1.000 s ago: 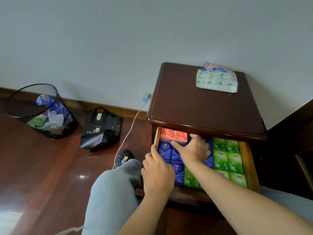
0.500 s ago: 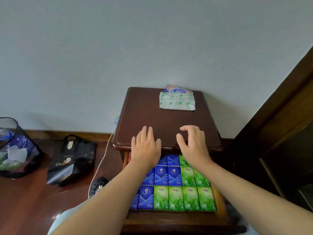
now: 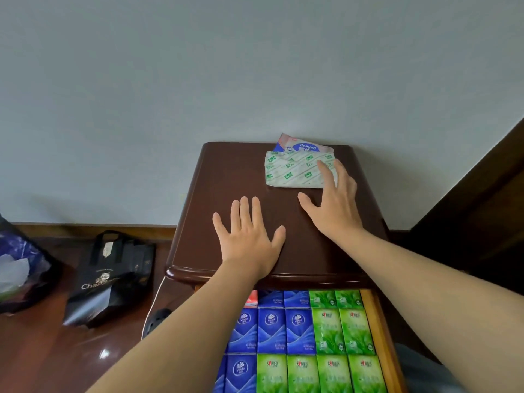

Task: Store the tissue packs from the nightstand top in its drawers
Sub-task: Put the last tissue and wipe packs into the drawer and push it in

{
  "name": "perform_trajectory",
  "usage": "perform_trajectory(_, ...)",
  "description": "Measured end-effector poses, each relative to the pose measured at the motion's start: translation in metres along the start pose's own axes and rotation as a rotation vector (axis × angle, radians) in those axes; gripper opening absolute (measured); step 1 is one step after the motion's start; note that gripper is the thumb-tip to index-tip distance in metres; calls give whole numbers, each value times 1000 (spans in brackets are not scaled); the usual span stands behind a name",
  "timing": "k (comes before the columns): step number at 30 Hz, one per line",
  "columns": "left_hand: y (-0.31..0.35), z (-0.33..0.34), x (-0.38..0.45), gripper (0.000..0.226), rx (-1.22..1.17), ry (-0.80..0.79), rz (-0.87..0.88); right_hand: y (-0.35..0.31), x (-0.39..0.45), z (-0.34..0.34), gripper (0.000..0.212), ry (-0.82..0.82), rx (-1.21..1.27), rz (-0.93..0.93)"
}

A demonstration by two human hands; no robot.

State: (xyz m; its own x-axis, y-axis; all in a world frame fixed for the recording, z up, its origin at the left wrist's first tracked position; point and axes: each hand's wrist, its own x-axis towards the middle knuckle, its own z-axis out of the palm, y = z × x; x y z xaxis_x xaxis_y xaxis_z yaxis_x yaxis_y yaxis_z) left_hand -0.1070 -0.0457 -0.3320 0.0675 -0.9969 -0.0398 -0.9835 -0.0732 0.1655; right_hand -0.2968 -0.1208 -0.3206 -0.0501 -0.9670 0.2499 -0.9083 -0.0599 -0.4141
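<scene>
A dark wooden nightstand (image 3: 232, 177) stands against the wall with its top drawer (image 3: 378, 336) pulled out. The drawer holds rows of blue tissue packs (image 3: 270, 330), green tissue packs (image 3: 340, 333) and a red one (image 3: 251, 296) at the back left. On the nightstand top, at the back right, lies a white-and-green tissue pack (image 3: 292, 173) over a blue-and-pink pack (image 3: 300, 144). My right hand (image 3: 331, 202) reaches with spread fingers, its fingertips over the white-and-green pack's right part. My left hand (image 3: 249, 236) hovers flat and spread over the front of the top.
A black paper bag (image 3: 113, 276) sits on the wooden floor to the left. A bin with crumpled wrappers (image 3: 19, 265) shows at the left edge. A white cable (image 3: 154, 302) runs down beside the nightstand. Dark wooden furniture (image 3: 482, 211) rises on the right.
Both hands left the drawer and moved up over the nightstand top. My right hand has gone further back to the white-and-green pack. The camera has moved closer.
</scene>
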Motion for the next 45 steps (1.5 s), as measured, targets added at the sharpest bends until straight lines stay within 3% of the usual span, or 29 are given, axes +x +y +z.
perform_trajectory(8, -3, -2, 3, 95, -60, 9, 24, 1, 14, 5, 71, -107, -167, -39)
perform_trajectory(12, -13, -6, -10, 99, -125, -8, 103, 5, -32, -9, 67, -182, -163, -57)
perform_trajectory(16, -14, -5, -50, 100, -179, 16, 135, 12, -101, -33, 69, -147, -143, -142)
perform_trajectory(23, -2, 7, -146, 73, -545, 114, 194, 25, -195, -67, 57, -128, -68, -267)
perform_trajectory(26, -6, 13, -181, 57, -701, 143, 120, 28, -215, -79, 42, -77, 55, -162)
perform_trajectory(30, -10, 19, -214, 45, -771, 97, 36, 28, -252, -82, 41, -116, 169, -115)
perform_trajectory(33, -14, 21, -223, 41, -785, 70, 16, 25, -276, -75, 46, -164, 273, 51)
perform_trajectory(37, -19, 22, -226, 49, -772, 1, -12, 17, -286, -65, 63, -231, 855, 619)
perform_trajectory(40, -17, 22, -225, 51, -785, 16, 8, 15, -274, -61, 41, -200, 1246, 929)
perform_trajectory(42, -14, 22, -223, 60, -797, -12, 30, 16, -267, -59, 28, -161, 1196, 1019)
perform_trajectory(45, -10, 22, -222, 77, -853, -120, 13, 18, -258, -50, 31, -113, 1080, 1032)
